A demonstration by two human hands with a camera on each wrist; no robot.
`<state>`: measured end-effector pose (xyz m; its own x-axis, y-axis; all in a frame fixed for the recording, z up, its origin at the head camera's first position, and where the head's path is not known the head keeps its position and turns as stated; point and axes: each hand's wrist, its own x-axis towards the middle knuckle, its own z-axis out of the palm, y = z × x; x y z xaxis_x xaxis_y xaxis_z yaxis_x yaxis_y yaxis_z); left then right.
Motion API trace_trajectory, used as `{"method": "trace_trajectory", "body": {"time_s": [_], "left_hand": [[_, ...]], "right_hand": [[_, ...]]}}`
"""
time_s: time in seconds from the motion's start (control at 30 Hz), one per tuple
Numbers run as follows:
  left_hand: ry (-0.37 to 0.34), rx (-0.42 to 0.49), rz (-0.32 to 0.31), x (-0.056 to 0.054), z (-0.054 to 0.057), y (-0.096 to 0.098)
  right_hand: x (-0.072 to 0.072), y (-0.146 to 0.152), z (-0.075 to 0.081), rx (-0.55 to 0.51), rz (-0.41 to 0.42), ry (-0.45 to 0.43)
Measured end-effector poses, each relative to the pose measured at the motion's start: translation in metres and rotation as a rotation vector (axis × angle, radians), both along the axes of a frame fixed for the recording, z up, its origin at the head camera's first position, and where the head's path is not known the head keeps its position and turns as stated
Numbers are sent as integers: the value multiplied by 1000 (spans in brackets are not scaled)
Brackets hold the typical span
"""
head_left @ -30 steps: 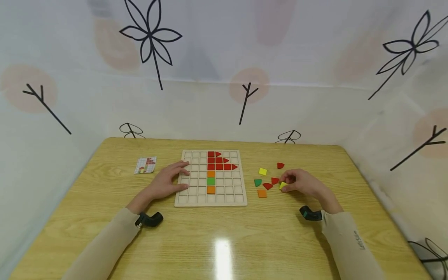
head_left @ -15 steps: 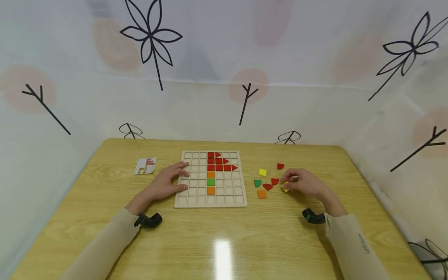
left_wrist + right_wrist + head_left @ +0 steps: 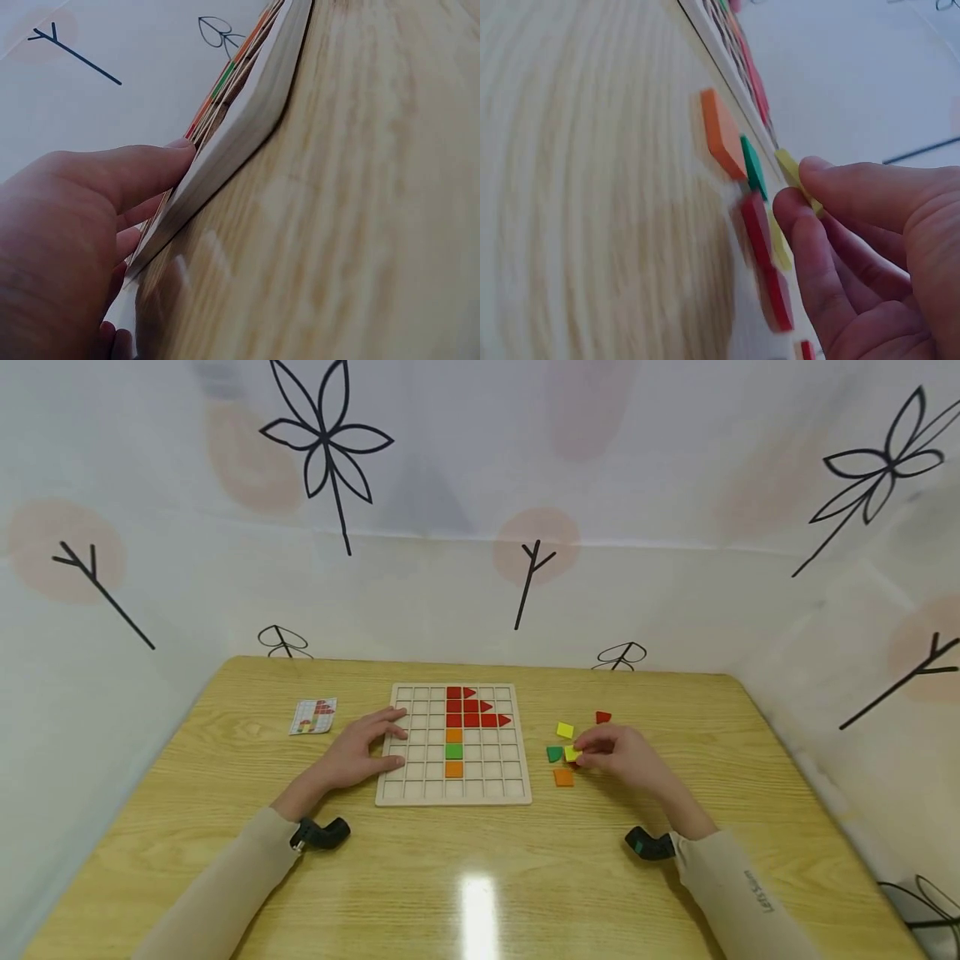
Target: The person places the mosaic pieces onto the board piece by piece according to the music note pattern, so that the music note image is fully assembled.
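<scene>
Between thumb and fingertips my right hand [image 3: 618, 758] pinches a yellow square tile [image 3: 789, 166], raised over the loose pieces in the right wrist view. Beneath and around it lie a green quarter-round tile [image 3: 554, 754], an orange square tile [image 3: 563, 778] and a second yellow square tile [image 3: 565, 730]. Red quarter-round tiles [image 3: 757, 229] are partly covered by that hand in the head view. My left hand [image 3: 354, 752] rests on the left edge of the wooden grid board [image 3: 495, 789], fingers spread and thumb on the rim. Red, orange and green tiles [image 3: 453, 752] sit in the board's cells.
A small printed card [image 3: 312, 716] with a coloured grid pattern lies left of the board. One red tile [image 3: 603, 717] lies farther back at the right. A patterned cloth wall [image 3: 420, 593] stands behind the wooden table [image 3: 375, 877].
My right hand has moved left, carrying the yellow tile from the right of the red pieces to over them, near the green tile. My left hand stays on the board.
</scene>
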<state>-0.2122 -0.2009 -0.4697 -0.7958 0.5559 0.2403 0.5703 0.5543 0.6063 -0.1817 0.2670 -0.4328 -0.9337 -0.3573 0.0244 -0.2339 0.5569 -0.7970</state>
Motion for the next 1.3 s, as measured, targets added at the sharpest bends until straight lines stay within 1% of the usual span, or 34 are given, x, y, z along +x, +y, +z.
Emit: {"method": "trace_trajectory", "body": {"time_s": [0.17,0.3,0.4,0.5,0.73,1.0,1.13,1.3], "left_hand": [[-22,-9,9,0,0,1],[-23,-13,12,0,0,2],[-17,-15,11,0,0,1],[-14,-13,10,1,-1,1],[-27,-12,17,0,-2,0],[-12,-9,10,0,-2,1],[-2,5,8,1,-1,1],[12,12,3,1,-1,2]], "right_hand": [[5,-23,2,-31,28,12],[7,-45,3,-54,54,17],[5,-60,0,-75,73,21],[2,-75,-2,-93,88,43],[-5,-118,-8,-102,124,76],[-8,-157,-12,-110,177,125],[-8,-172,-11,-87,178,125],[-10,-187,-10,8,142,152]]}}
